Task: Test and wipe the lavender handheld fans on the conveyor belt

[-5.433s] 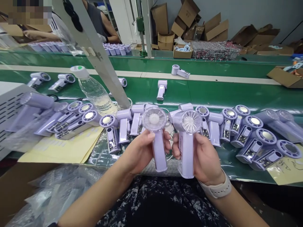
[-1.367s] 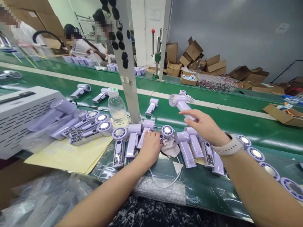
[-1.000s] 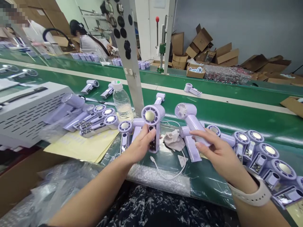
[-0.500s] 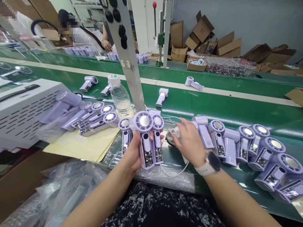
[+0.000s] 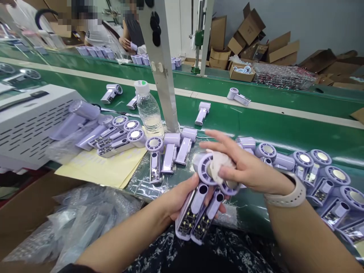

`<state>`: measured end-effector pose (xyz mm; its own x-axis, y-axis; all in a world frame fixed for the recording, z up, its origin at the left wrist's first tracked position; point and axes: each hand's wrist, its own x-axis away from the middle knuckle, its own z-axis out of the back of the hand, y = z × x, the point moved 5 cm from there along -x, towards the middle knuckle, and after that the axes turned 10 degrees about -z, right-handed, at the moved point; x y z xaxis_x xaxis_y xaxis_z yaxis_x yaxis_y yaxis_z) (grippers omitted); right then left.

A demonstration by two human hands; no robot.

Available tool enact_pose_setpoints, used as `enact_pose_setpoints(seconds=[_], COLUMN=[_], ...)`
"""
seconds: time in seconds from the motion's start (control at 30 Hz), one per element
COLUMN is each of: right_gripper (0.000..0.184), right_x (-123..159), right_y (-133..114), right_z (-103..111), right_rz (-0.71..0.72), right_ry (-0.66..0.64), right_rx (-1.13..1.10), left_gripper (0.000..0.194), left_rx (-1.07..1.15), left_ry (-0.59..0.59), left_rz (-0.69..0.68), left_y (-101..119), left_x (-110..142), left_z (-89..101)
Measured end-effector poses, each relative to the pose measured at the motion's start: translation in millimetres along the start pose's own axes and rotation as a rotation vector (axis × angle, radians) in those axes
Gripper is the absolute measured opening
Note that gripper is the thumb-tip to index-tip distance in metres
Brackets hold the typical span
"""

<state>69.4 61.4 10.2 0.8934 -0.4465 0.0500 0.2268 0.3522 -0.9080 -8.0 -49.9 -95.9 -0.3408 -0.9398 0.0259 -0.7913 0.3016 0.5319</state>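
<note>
Two fans [image 5: 196,201] are in your left hand [image 5: 176,199], at the lower middle of the frame, both tilted with their heads toward the upper right. The left fingers are bent around both handles, and the thumb rests high on the left one. Half a second ago, your right hand [image 5: 246,167] was at the cloth [image 5: 220,163] on the desk [image 5: 248,208]; now this cloth is lifted and lies against the fan heads, partly hiding their round faces. Your right thumb presses on it, while the upper fingers are stretched out, so the hold looks loose. I judge that the work has passed from picking up to using the cloth on these heads. Other fans [image 5: 338,174] rest near the right edge.
</note>
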Motion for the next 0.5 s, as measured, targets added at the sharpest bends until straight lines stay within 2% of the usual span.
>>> enact_pose_setpoints(seconds=[0.07, 0.13, 0.23, 0.37, 0.5], right_gripper=[0.058, 0.040, 0.023, 0.048, 0.051], right_x=[-2, -6, -16, -38, -51], right_y=[-1, -4, -9, 3, 42], right_z=[-2, -5, -13, -22, -6], right_rz=[-0.029, -0.064, -0.087, -0.059, -0.156], right_ry=[-0.181, -0.209, -0.060, 0.115, 0.414], right_rx=[0.002, -0.004, 0.003, 0.109, 0.165], left_gripper=[0.068, 0.066, 0.064, 0.066, 0.070], left_rx=[-0.001, -0.008, -0.028, -0.014, -0.018], left_ry=[-0.047, -0.026, 0.056, 0.137, 0.166], left_rz=[0.068, 0.071, -0.004, -0.056, -0.178], left_y=[-4, -4, 3, 5, 14], left_x=[2, 4, 7, 9, 11], left_z=[-3.1, -2.3, 1.5, 10.4, 24.1])
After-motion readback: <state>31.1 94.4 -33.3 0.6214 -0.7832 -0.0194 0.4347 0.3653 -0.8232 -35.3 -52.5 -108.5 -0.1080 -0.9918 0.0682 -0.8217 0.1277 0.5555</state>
